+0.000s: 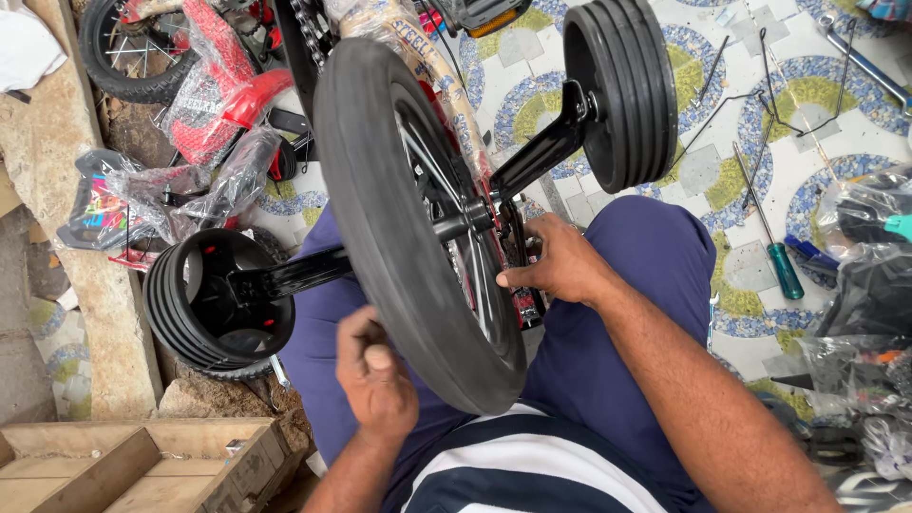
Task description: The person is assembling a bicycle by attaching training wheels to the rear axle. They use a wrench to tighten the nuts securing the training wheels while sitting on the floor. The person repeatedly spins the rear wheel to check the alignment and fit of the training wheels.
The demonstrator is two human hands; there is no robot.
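Right hand fingers curled in at the hub side of the rear wheel, gripping near the axle and red frame end — exactly what they pinch is hidden behind the tyre and the hand itself. Left hand sits just under the tyre, fingers folded into a loose fist, thumb tip on top; cannot tell whether anything is held inside it. The wheel is a small black bicycle wheel, upside down and tilted, resting over the person's lap in blue trousers. Black bracket arms run out from the axle both ways — one to the left training wheel low beside the knee, one to the right training wheel up top. Chain and plastic-wrapped frame tube show above the tyre. Patterned tile floor around: a green-handled screwdriver to the right, thin wire spokes near it, a spanner at the top right corner. Plastic-bagged parts at the right edge. Left side: red plastic-wrapped bike parts, another small wheel, a wooden crate at bottom left.
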